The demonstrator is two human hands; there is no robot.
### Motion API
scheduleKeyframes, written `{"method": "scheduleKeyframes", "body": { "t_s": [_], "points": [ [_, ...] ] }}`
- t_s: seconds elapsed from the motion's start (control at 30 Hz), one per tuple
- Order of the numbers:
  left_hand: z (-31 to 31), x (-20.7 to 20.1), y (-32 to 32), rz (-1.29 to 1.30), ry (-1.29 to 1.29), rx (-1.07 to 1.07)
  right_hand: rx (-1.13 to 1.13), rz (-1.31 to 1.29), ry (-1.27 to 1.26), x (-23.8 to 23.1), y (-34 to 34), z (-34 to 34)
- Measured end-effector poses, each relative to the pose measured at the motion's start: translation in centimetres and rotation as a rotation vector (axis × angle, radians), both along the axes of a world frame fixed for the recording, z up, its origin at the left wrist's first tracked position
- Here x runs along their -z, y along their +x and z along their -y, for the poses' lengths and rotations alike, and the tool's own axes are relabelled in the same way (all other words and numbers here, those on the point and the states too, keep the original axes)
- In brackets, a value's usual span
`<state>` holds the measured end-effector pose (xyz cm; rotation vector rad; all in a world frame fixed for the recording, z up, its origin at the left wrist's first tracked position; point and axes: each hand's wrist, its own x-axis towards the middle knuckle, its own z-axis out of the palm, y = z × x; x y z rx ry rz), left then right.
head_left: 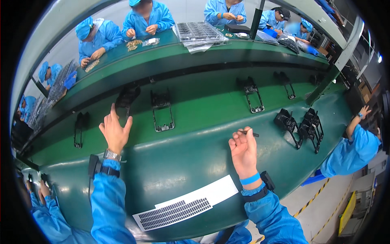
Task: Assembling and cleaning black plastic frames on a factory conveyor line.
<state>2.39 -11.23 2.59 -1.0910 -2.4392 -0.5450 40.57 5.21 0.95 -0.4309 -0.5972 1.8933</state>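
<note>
Two hands work over a long green bench (183, 162) whose near edge curves under the person's blue sleeves. Beyond its far edge runs a lighter green conveyor belt (203, 105) carrying black frame-shaped parts, one black frame (162, 112) lying near the belt's middle and another black frame (126, 99) just beyond the left hand. At the bench's right end stands a cluster of black frames (302, 127). On the bench's near edge lies a white sheet with a dark gridded strip (183, 208), between the two forearms. The left hand (115, 131) is raised at the bench's far edge, its fingers spread apart and reaching toward the frame, not clearly touching it. The right hand (243, 148) hovers over the bench's middle, its fingers pinched together on a thin dark rod (251, 132) that pokes out to the right.
</note>
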Motion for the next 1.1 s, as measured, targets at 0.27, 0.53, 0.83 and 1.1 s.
{"method": "scheduleKeyframes", "body": {
  "t_s": [0.27, 0.53, 0.83, 1.1],
  "points": [
    [-5.4, 2.7, -0.6, -0.295, -0.033, -0.081, -0.007, 0.107, 0.03, 0.3, -0.7, 0.2],
    [-11.0, 2.4, 7.1, 0.31, 0.179, -0.043, -0.011, 0.081, 0.058, 0.7, -1.0, 0.6],
    [-0.2, -3.1, 13.7, 0.44, -0.159, 0.858, -0.052, 0.098, 0.241, -0.9, -0.4, 2.2],
    [4.9, -0.9, 17.2, 0.649, -0.174, 1.007, -0.176, 0.531, 0.676, -2.4, -1.5, 5.6]
  ]
}}
